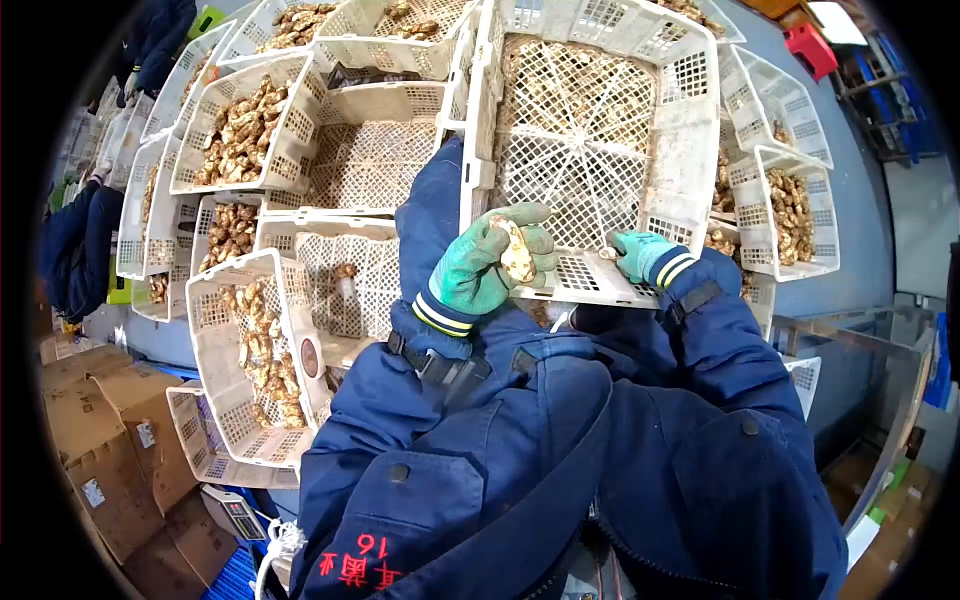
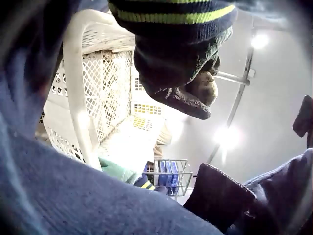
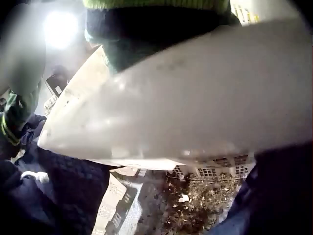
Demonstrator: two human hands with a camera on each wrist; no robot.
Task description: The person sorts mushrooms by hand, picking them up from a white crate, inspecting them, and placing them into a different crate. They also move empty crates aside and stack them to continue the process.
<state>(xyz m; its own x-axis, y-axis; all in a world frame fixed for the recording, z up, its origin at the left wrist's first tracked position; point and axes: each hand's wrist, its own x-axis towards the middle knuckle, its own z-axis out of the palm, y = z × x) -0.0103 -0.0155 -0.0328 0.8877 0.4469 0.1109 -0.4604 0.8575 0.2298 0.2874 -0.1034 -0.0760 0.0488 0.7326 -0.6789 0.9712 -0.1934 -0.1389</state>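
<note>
In the head view my left hand (image 1: 482,262), in a green glove, holds a knobbly brown-and-white mushroom (image 1: 516,252) over the near left edge of a white plastic crate (image 1: 690,175). The left wrist view shows the mushroom (image 2: 204,88) gripped between dark gloved fingers. Also gloved in green, my right hand (image 1: 640,255) is inside the crate's near right corner, where its fingertips pinch a small pale mushroom piece (image 1: 607,253). The crate's rim hides most of that hand in the right wrist view. Crumbs and dirt lie on the crate's lattice bottom.
Crates of mushrooms stand at left (image 1: 240,135) and right (image 1: 790,215). A crate (image 1: 360,165) by my left leg shows its bare lattice. Cardboard boxes (image 1: 130,440) and a scale (image 1: 235,515) are at lower left; a glass-topped metal frame (image 1: 880,430) is at right.
</note>
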